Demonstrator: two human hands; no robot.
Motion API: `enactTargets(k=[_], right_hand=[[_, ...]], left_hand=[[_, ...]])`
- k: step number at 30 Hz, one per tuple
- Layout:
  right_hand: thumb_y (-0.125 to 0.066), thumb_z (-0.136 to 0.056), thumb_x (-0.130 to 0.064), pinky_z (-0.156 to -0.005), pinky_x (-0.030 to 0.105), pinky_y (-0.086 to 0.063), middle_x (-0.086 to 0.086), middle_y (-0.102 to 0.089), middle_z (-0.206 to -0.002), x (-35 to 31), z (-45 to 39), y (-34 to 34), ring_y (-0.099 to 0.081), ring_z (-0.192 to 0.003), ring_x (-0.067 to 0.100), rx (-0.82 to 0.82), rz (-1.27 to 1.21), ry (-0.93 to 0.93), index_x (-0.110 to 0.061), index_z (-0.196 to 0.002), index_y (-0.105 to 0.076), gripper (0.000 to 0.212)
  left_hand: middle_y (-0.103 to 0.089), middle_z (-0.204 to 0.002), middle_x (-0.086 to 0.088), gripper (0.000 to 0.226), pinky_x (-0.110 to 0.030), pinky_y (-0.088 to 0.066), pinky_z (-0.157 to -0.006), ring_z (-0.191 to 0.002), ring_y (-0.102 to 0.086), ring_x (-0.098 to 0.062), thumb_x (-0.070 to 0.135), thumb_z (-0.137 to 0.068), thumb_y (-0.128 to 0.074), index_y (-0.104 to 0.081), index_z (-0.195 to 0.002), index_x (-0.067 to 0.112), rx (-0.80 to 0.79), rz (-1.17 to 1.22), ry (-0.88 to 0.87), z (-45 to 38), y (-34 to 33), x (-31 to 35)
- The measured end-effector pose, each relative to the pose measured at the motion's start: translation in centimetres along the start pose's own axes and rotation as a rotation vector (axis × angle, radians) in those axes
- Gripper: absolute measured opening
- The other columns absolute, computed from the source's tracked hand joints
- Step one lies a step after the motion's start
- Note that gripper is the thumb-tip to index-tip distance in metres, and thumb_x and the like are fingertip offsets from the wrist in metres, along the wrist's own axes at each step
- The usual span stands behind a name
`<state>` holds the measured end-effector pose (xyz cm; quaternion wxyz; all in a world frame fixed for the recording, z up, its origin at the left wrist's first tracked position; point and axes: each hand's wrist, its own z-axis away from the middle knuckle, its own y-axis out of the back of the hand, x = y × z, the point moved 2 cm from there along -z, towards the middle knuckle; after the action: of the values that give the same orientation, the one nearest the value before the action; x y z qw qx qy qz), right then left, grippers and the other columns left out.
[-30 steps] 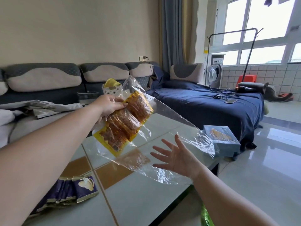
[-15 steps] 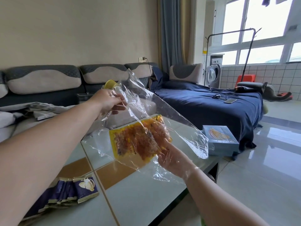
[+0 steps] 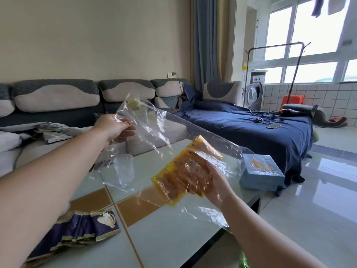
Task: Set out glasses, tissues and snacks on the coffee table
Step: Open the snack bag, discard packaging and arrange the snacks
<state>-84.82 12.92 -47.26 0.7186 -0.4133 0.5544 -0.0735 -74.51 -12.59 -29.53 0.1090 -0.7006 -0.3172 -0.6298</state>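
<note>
My left hand (image 3: 115, 128) pinches the top of a large clear plastic bag (image 3: 154, 136) held above the coffee table (image 3: 173, 238). My right hand (image 3: 210, 182) grips several yellow snack packets (image 3: 183, 173) through the lower part of the bag. A clear plastic cup (image 3: 123, 169) stands on the table behind the bag. Purple snack packets (image 3: 81, 229) lie fanned out at the table's near left. A blue tissue box (image 3: 262, 171) sits at the table's far right corner.
A grey sofa (image 3: 58, 101) runs along the wall with a white basket (image 3: 140, 113) on it. A chaise with a blue cover (image 3: 241, 128) lies to the right, a phone (image 3: 274, 125) on it. Glossy tiled floor (image 3: 318, 180) is right of the table.
The yellow packets slid down from my left hand's grip to the bag's bottom. My right hand rose, caught them through the plastic and moved them rightward. The cup is now visible.
</note>
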Motion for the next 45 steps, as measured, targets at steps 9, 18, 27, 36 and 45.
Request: enactTargets(k=[9, 18, 27, 36, 45], right_hand=[[-0.055, -0.091, -0.034, -0.088, 0.051, -0.052, 0.015, -0.062, -0.121, -3.2, -0.2, -1.2, -0.062, -0.106, 0.034, 0.228, 0.007, 0.182, -0.015, -0.128, -0.047, 0.043], [-0.055, -0.093, -0.03, -0.066, 0.039, -0.053, 0.013, -0.06, -0.117, -1.9, 0.0, -3.9, -0.061, -0.102, 0.029, 0.458, 0.003, 0.214, -0.014, -0.123, -0.045, 0.036], [-0.056, -0.091, -0.033, -0.089, 0.049, -0.051, 0.012, -0.058, -0.123, 1.4, 0.6, -6.7, -0.06, -0.103, 0.026, 0.644, 0.021, 0.15, -0.014, -0.123, -0.045, 0.039], [-0.055, -0.092, -0.03, -0.063, 0.041, -0.054, 0.015, -0.062, -0.107, 5.6, 1.6, -6.6, -0.063, -0.088, 0.033, 0.564, 0.198, -0.083, -0.014, -0.115, -0.054, 0.027], [-0.059, -0.089, -0.032, -0.057, 0.041, -0.053, 0.019, -0.061, -0.112, 7.2, 2.2, -3.2, -0.063, -0.095, 0.037, 0.663, 0.282, -0.117, -0.007, -0.12, -0.05, 0.041]], left_hand=[[-0.065, -0.046, 0.01, 0.015, -0.012, -0.044, -0.037, -0.04, -0.062, 0.0, 0.009, -0.095, -0.052, -0.053, -0.081, 0.015, 0.327, 0.26, 0.017, 0.4, 9.0, -3.4], [-0.074, -0.077, -0.001, 0.035, -0.013, -0.043, -0.034, -0.042, -0.062, 0.0, 0.016, -0.094, -0.054, -0.052, -0.127, 0.004, 0.59, 0.441, 0.015, 3.2, 16.4, -5.6], [-0.06, -0.041, 0.015, 0.026, -0.02, -0.044, -0.046, -0.034, -0.055, 0.005, 0.018, -0.096, -0.051, -0.053, -0.07, 0.017, 0.823, 0.476, -0.014, 6.1, 20.5, -5.7], [-0.062, -0.043, 0.009, 0.015, -0.011, -0.042, -0.033, -0.032, -0.054, 0.002, 0.02, -0.092, -0.056, -0.067, -0.088, 0.011, 0.918, 0.481, -0.008, 7.0, 22.7, -7.5], [-0.061, -0.042, 0.01, 0.014, -0.01, -0.042, -0.033, -0.034, -0.055, 0.004, 0.022, -0.095, -0.049, -0.059, -0.089, 0.014, 0.856, 0.594, 0.039, 6.5, 22.8, -8.2]])
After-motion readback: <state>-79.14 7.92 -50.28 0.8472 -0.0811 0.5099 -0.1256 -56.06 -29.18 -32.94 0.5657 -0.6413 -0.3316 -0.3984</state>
